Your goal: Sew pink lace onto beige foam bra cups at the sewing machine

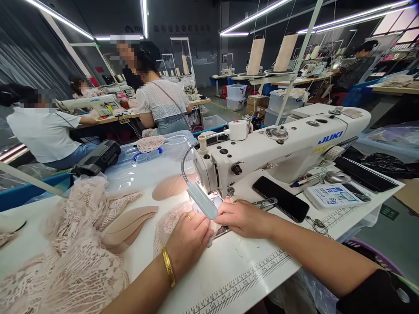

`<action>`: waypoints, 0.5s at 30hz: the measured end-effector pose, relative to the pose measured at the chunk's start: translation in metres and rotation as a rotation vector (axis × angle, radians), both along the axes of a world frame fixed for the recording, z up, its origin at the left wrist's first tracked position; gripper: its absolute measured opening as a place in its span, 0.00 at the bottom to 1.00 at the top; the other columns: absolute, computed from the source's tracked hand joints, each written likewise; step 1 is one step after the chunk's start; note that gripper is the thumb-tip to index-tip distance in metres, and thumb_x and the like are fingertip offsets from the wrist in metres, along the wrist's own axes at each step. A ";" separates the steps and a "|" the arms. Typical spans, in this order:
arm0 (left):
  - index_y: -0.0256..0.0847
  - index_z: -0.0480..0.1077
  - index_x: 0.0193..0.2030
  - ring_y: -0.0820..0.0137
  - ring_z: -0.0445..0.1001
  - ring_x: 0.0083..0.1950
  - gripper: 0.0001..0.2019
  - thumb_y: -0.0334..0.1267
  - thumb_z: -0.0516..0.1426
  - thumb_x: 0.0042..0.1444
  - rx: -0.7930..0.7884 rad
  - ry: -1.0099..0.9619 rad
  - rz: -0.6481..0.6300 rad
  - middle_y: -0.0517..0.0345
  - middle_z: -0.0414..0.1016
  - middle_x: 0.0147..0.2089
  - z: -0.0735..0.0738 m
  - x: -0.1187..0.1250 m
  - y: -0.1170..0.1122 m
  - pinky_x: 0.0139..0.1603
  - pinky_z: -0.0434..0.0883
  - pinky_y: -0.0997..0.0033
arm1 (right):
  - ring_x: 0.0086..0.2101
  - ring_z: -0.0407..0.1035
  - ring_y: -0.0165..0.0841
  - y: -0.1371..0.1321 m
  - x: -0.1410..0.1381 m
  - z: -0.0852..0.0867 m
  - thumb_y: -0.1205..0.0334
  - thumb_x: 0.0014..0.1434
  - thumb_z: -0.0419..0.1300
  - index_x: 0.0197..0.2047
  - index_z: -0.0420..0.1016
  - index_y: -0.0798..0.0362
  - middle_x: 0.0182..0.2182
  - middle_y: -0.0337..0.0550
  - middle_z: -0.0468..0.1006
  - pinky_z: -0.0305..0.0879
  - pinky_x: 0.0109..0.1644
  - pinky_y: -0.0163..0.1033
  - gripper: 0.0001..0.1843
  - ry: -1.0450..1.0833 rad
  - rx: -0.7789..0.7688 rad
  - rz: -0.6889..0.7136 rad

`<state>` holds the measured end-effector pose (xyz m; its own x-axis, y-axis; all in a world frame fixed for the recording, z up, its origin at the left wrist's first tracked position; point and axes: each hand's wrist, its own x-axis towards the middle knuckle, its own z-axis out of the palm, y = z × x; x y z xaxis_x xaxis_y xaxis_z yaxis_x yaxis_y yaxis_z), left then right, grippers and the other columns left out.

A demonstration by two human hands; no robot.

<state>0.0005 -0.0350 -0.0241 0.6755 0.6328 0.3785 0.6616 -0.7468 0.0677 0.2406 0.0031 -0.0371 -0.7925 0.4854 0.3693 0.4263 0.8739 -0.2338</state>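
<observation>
Watching remotely, I see lace fabric (168,220) just left of my left hand (190,231), farther from my right hand (244,218); I cannot tell what either grip holds.

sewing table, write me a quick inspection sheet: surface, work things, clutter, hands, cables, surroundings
Surface: white table, ruler marks along the front edge
Work things: lace fabric heaped at left; beige shaped pieces beside it; sewing machine
Clutter: black phone and blue-and-white box near the machine
Hands: left hand and right hand close together by the lamp head; grip hidden
Cables: pale cord bundled beside the machine
Surroundings: co-workers seated at other stations
</observation>
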 end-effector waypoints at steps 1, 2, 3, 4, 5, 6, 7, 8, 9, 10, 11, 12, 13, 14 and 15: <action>0.41 0.73 0.45 0.60 0.71 0.38 0.10 0.34 0.50 0.69 0.009 -0.011 -0.004 0.53 0.76 0.37 0.000 0.000 0.000 0.41 0.67 0.59 | 0.35 0.64 0.34 0.000 0.000 0.000 0.73 0.64 0.53 0.44 0.78 0.51 0.38 0.44 0.76 0.59 0.37 0.37 0.15 -0.009 0.002 -0.002; 0.41 0.73 0.46 0.61 0.71 0.38 0.10 0.34 0.50 0.69 0.017 -0.019 -0.006 0.52 0.77 0.38 -0.001 0.000 0.000 0.41 0.67 0.59 | 0.34 0.64 0.34 0.000 -0.001 0.000 0.73 0.64 0.52 0.44 0.78 0.51 0.37 0.44 0.76 0.58 0.36 0.37 0.15 -0.018 0.003 -0.003; 0.41 0.74 0.47 0.61 0.71 0.38 0.10 0.34 0.50 0.69 0.029 -0.028 -0.007 0.53 0.77 0.38 -0.001 0.000 0.000 0.41 0.67 0.60 | 0.34 0.63 0.34 -0.001 -0.001 0.000 0.74 0.64 0.52 0.43 0.78 0.51 0.36 0.43 0.75 0.58 0.36 0.37 0.15 -0.025 0.002 -0.006; 0.41 0.74 0.47 0.61 0.71 0.38 0.11 0.33 0.50 0.69 0.043 -0.036 -0.009 0.53 0.77 0.37 0.000 0.000 0.000 0.41 0.67 0.60 | 0.34 0.63 0.34 -0.001 -0.001 0.000 0.75 0.63 0.52 0.43 0.78 0.51 0.36 0.43 0.75 0.57 0.35 0.37 0.15 -0.029 0.001 -0.009; 0.40 0.74 0.47 0.62 0.71 0.37 0.11 0.33 0.50 0.69 0.056 -0.044 -0.012 0.54 0.77 0.36 0.000 0.000 0.001 0.42 0.67 0.60 | 0.34 0.62 0.34 -0.001 -0.002 -0.001 0.75 0.62 0.53 0.43 0.77 0.51 0.36 0.43 0.74 0.57 0.35 0.37 0.15 -0.029 -0.003 -0.013; 0.40 0.74 0.46 0.62 0.70 0.37 0.11 0.32 0.50 0.69 0.068 -0.048 -0.015 0.54 0.76 0.35 0.000 -0.001 0.001 0.42 0.67 0.60 | 0.34 0.62 0.33 -0.002 -0.002 -0.002 0.76 0.61 0.53 0.42 0.77 0.51 0.36 0.43 0.74 0.57 0.34 0.36 0.15 -0.024 -0.008 -0.017; 0.40 0.74 0.46 0.62 0.70 0.37 0.11 0.32 0.50 0.69 0.079 -0.050 -0.023 0.55 0.76 0.35 0.000 -0.001 0.003 0.42 0.67 0.60 | 0.34 0.62 0.33 -0.002 -0.002 -0.003 0.76 0.60 0.54 0.42 0.77 0.51 0.37 0.42 0.74 0.57 0.35 0.36 0.15 -0.014 -0.016 -0.021; 0.39 0.74 0.45 0.62 0.70 0.37 0.11 0.32 0.50 0.69 0.090 -0.048 -0.034 0.54 0.76 0.35 0.001 -0.002 0.005 0.42 0.67 0.60 | 0.35 0.62 0.34 -0.002 -0.002 -0.004 0.77 0.59 0.55 0.42 0.76 0.51 0.37 0.42 0.74 0.57 0.35 0.36 0.14 -0.001 -0.025 -0.024; 0.39 0.74 0.44 0.62 0.70 0.37 0.10 0.32 0.50 0.69 0.099 -0.043 -0.046 0.54 0.76 0.35 0.001 -0.002 0.007 0.42 0.67 0.60 | 0.35 0.62 0.34 -0.001 -0.002 -0.005 0.77 0.58 0.55 0.42 0.76 0.51 0.37 0.42 0.74 0.57 0.35 0.36 0.14 0.014 -0.034 -0.025; 0.39 0.74 0.44 0.61 0.70 0.37 0.10 0.32 0.50 0.69 0.106 -0.036 -0.058 0.53 0.77 0.35 0.001 -0.003 0.010 0.42 0.67 0.60 | 0.36 0.62 0.34 -0.001 -0.002 -0.005 0.77 0.58 0.55 0.42 0.75 0.52 0.38 0.42 0.74 0.57 0.36 0.36 0.14 0.028 -0.043 -0.028; 0.38 0.74 0.43 0.61 0.71 0.37 0.11 0.33 0.50 0.69 0.110 -0.029 -0.073 0.53 0.77 0.36 0.000 -0.004 0.013 0.42 0.66 0.59 | 0.37 0.63 0.34 -0.001 -0.002 -0.006 0.77 0.58 0.55 0.42 0.75 0.52 0.38 0.42 0.74 0.57 0.36 0.36 0.14 0.037 -0.050 -0.034; 0.38 0.75 0.42 0.61 0.71 0.37 0.11 0.33 0.50 0.69 0.111 -0.023 -0.087 0.52 0.77 0.35 0.000 -0.005 0.017 0.41 0.66 0.59 | 0.37 0.63 0.34 -0.001 -0.003 -0.006 0.77 0.59 0.55 0.41 0.75 0.52 0.38 0.42 0.74 0.57 0.36 0.36 0.13 0.040 -0.055 -0.043; 0.39 0.75 0.41 0.61 0.71 0.37 0.12 0.33 0.50 0.69 0.106 -0.018 -0.099 0.52 0.77 0.35 0.000 -0.007 0.021 0.41 0.66 0.59 | 0.37 0.62 0.35 -0.001 -0.003 -0.005 0.77 0.59 0.55 0.41 0.75 0.52 0.38 0.43 0.74 0.56 0.36 0.36 0.12 0.039 -0.056 -0.054; 0.39 0.75 0.40 0.61 0.72 0.37 0.12 0.34 0.50 0.69 0.096 -0.013 -0.112 0.52 0.77 0.35 0.000 -0.008 0.024 0.41 0.66 0.59 | 0.36 0.62 0.35 -0.001 -0.003 -0.005 0.76 0.60 0.55 0.40 0.75 0.52 0.37 0.43 0.74 0.55 0.35 0.37 0.11 0.036 -0.054 -0.066; 0.39 0.75 0.39 0.61 0.72 0.37 0.13 0.34 0.50 0.70 0.087 -0.010 -0.125 0.53 0.77 0.35 0.000 -0.009 0.028 0.41 0.66 0.59 | 0.36 0.61 0.35 -0.001 -0.003 -0.004 0.75 0.61 0.55 0.39 0.74 0.52 0.37 0.43 0.74 0.55 0.34 0.37 0.11 0.033 -0.050 -0.078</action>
